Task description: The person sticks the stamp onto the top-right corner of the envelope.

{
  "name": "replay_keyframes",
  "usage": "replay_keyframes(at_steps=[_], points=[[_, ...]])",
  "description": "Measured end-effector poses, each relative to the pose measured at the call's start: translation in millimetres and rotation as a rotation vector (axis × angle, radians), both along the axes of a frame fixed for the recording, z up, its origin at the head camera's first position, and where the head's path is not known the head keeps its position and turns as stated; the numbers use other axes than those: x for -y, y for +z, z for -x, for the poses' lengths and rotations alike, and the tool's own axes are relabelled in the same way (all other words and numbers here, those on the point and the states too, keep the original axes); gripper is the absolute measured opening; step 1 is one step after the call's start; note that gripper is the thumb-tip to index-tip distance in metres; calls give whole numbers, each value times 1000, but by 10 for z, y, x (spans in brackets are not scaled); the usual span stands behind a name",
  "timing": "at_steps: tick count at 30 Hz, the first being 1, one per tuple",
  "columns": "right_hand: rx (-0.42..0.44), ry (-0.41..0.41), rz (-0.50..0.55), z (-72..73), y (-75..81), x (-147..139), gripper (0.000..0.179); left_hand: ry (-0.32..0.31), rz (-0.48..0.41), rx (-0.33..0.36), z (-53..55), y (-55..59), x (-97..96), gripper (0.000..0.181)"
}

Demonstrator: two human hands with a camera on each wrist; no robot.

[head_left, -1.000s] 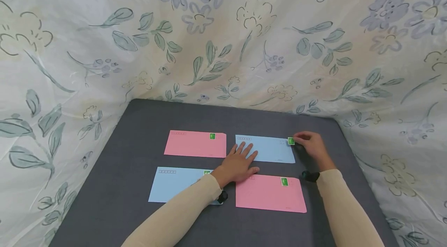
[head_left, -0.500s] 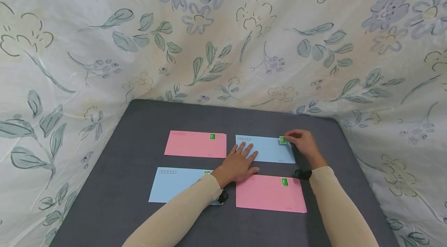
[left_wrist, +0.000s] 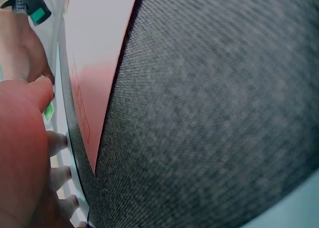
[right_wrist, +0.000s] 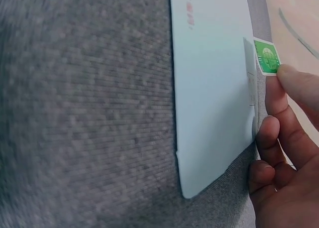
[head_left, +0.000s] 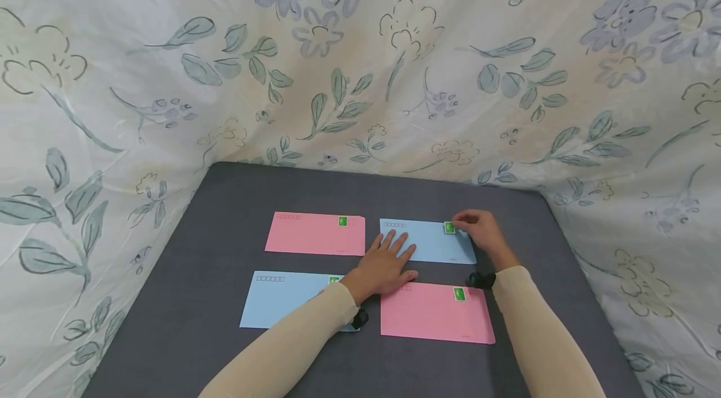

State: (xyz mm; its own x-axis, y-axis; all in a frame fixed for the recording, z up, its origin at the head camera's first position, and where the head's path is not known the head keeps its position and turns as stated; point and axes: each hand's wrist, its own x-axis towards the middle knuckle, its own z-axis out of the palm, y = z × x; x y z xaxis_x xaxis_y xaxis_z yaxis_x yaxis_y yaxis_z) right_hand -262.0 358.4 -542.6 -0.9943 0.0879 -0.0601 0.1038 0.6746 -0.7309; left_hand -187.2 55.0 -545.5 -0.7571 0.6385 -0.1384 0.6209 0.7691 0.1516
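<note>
A green stamp with a white border [right_wrist: 267, 56] is pinched at its edge between thumb and forefinger of my right hand [head_left: 481, 233]. In the head view the stamp overlaps the upper right part of the far blue envelope [head_left: 434, 246]; the right wrist view shows it close over that envelope's edge. My left hand [head_left: 384, 263] lies with fingers spread on the same envelope's left part, its thumb out to the right. The heel of that hand is at the upper left corner of the near pink envelope [head_left: 434, 316], which bears a green stamp [head_left: 460, 294].
A pink envelope [head_left: 312, 235] with a green stamp [head_left: 342, 221] lies at the far left. My left forearm partly covers the near blue envelope [head_left: 281, 295], whose stamp [head_left: 334, 280] shows. All lie on a dark grey tabletop [head_left: 186, 298] backed by a floral curtain [head_left: 360, 72].
My right hand has moved left with the stamp, from beyond the far blue envelope's right edge to over its upper right part. The left hand has stayed in place.
</note>
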Motion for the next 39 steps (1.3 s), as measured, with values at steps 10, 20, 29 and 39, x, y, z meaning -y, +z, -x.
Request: replay_keyframes(at_steps=[10, 20, 29, 39], points=[[-5, -1, -33, 0, -15, 49, 14, 6, 6, -9, 4, 60, -22, 71], [-48, 8, -73, 9, -39, 45, 11, -89, 20, -51, 70, 99, -256, 82], [-62, 16, -96, -23, -15, 93, 11, -143, 58, -48, 180, 97, -653, 83], [-79, 14, -115, -7, -23, 72, 11, -137, 80, -85, 240, 84, -817, 82]])
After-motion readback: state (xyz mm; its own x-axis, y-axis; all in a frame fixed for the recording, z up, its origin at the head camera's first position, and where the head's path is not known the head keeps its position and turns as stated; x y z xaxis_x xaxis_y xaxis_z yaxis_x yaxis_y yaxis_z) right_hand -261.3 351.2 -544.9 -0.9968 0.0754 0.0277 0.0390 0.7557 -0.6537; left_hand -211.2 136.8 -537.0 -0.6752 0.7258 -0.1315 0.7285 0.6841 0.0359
